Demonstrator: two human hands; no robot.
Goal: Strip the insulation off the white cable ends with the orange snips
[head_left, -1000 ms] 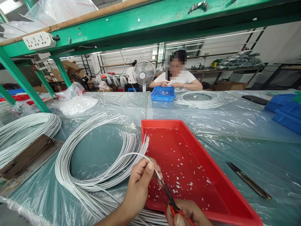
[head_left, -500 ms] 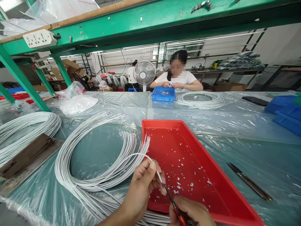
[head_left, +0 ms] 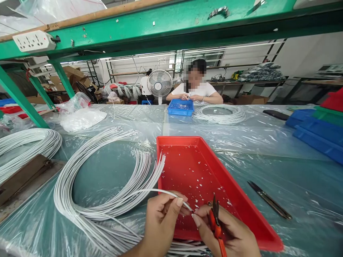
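My left hand pinches a white cable close to its end, with thumb and fingers closed on it. At the cable's tip, my right hand brings thumb and index finger together. Small orange-handled wire cutters are tucked in that same hand, blades pointing up and away from the cable. Both hands are over the near part of a red tray strewn with small white scraps. The cable runs back to a large coiled bundle of white cables on the left. My fingertips partly hide the cable tip.
Metal snips lie right of the tray. A second cable coil and a brown metal block sit at left. Across the table, a person works beside a blue tray. Blue bins are stacked at right; a green shelf beam crosses overhead.
The cutters' blades have left the cable end and now point upward in my right hand. My right fingers have come up to the cable tip. The view has shifted slightly right.
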